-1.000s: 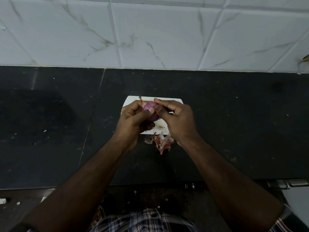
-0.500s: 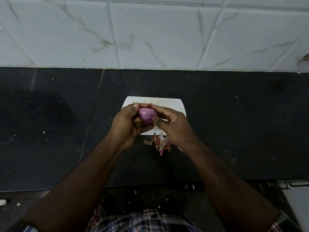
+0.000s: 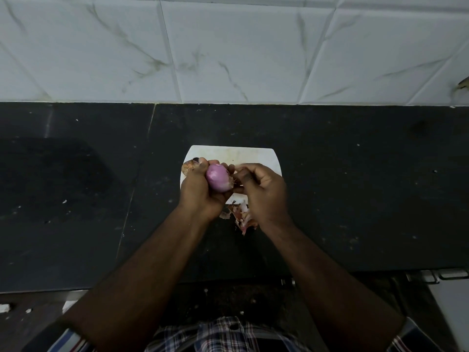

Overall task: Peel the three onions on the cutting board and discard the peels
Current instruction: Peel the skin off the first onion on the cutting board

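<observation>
My left hand grips a purple, mostly peeled onion above the white cutting board. My right hand is right beside it, its fingertips pinching at the onion's root end on the right. An unpeeled brown onion peeks out at the board's left edge, behind my left hand. A small heap of onion peels lies on the black counter just in front of the board, partly under my right wrist. A third onion is not visible.
The black stone counter stretches wide to both sides of the board, speckled with small crumbs. A white marbled tile wall rises behind it. The counter's front edge runs below my forearms, with metal fittings at the lower right.
The onion has turned in my left hand so its purple side faces up. My right hand has slid from the top of the onion to its right end.
</observation>
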The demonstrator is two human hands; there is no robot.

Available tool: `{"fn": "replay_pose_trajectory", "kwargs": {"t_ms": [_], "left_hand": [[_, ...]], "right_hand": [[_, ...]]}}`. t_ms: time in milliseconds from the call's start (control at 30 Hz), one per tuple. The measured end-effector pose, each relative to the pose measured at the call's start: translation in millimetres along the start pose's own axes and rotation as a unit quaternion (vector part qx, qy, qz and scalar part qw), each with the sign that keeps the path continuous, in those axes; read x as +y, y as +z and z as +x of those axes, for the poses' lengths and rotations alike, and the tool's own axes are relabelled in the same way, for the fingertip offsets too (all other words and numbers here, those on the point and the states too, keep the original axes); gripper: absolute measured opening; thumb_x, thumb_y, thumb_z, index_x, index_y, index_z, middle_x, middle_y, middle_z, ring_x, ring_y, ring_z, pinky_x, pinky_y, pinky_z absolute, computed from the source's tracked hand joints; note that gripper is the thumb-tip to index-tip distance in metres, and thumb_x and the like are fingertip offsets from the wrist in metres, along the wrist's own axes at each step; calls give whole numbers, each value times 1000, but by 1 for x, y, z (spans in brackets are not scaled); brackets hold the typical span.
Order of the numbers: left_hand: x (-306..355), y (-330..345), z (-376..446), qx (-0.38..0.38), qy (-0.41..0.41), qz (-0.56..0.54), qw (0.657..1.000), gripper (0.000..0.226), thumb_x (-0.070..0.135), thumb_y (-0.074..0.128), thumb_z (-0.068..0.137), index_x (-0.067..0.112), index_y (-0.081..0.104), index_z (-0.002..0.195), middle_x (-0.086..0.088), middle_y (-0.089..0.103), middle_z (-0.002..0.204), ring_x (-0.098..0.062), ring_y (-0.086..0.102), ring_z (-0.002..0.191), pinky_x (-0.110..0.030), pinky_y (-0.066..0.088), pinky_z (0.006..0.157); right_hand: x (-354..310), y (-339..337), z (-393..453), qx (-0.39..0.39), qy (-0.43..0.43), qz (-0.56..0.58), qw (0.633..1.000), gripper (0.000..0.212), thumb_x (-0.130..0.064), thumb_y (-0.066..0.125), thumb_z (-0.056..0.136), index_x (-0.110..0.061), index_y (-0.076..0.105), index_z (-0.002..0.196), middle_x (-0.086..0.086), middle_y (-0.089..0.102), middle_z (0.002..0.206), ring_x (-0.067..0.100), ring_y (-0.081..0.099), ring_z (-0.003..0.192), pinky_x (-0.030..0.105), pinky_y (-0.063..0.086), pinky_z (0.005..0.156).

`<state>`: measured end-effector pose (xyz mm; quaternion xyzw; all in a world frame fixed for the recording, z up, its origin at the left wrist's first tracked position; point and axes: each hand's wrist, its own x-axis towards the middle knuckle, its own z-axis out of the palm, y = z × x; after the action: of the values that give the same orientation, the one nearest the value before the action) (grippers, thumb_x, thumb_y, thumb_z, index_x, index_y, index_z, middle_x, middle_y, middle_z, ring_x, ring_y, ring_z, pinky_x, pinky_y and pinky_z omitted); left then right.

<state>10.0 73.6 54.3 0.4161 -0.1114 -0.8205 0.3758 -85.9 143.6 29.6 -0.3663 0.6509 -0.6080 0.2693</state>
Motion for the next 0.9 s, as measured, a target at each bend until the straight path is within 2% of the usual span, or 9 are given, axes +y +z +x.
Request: {"fn": "replay_pose_trajectory", "kwargs": {"t_ms": [67,133,333,500,600,667,733,800,900], "left_hand": [[1,0,1,9,3,9,1000,30,33,46,106,11,57,88,-6,65,67,-18,66,59,-38,58,65],[2,0,2,17,3,13,1000,31,34,48,105,10,57,89,-7,62,73,-18,64,63,-34,57,56],[6,-3,2,8,19,41,999,39,39,48,105,11,57,78,-4,63,62,-17,61,70,-30,57,60],[1,-2,0,16,43,44,998,38,36,49,105,11,58,78,-2,62,59,-13,62,55,-27,55,57],[-1,-4,-2,14,50,50,997,38,36,48,105,12,57,77,-2,61,58,-13,60,56,-28,54,56],[-1,-3,-3,10,57,67,996,38,37,47,105,13,57,77,-1,61,59,-14,60,59,-30,55,60],[-1,-2,-4,10,63,73,995,38,37,47,105,13,57,78,-1,63,60,-15,61,63,-32,54,65],[0,0,-5,18,64,72,995,36,37,49,105,13,59,81,-4,65,67,-17,62,69,-33,56,65],[1,1,-6,30,52,63,996,33,38,51,103,12,60,86,-7,64,78,-18,64,73,-33,58,57]], "right_hand": [[-4,-4,2,-60,5,-40,997,23,-18,68,93,-16,73,115,-5,75,107,6,70,95,37,60,85],[-7,-5,1,-79,-15,-79,994,27,-18,72,88,-16,74,116,-4,75,110,4,68,102,33,56,92],[-13,-10,2,-103,-133,-178,969,23,-12,67,90,-12,75,111,1,76,104,7,68,98,17,52,88],[-11,-4,-2,-74,-198,-254,944,17,-16,63,87,-8,75,96,4,74,86,17,66,79,34,54,71],[-8,0,-3,-54,-164,-238,956,11,-11,63,86,-8,73,89,1,71,82,14,63,76,32,53,68],[-7,-1,-1,-49,-89,-166,981,11,-6,62,86,-10,72,89,-4,71,82,9,65,74,25,54,66],[-8,-2,1,-37,-19,-89,995,20,-2,55,89,-14,70,89,-5,71,82,11,68,68,30,58,62],[-8,-6,2,-28,-18,-73,997,27,-1,47,87,-14,68,76,-4,69,72,13,65,59,35,57,57],[-13,-9,-1,-27,-44,-80,995,28,-9,41,83,-10,60,62,-3,62,59,12,56,50,32,48,51]]}}
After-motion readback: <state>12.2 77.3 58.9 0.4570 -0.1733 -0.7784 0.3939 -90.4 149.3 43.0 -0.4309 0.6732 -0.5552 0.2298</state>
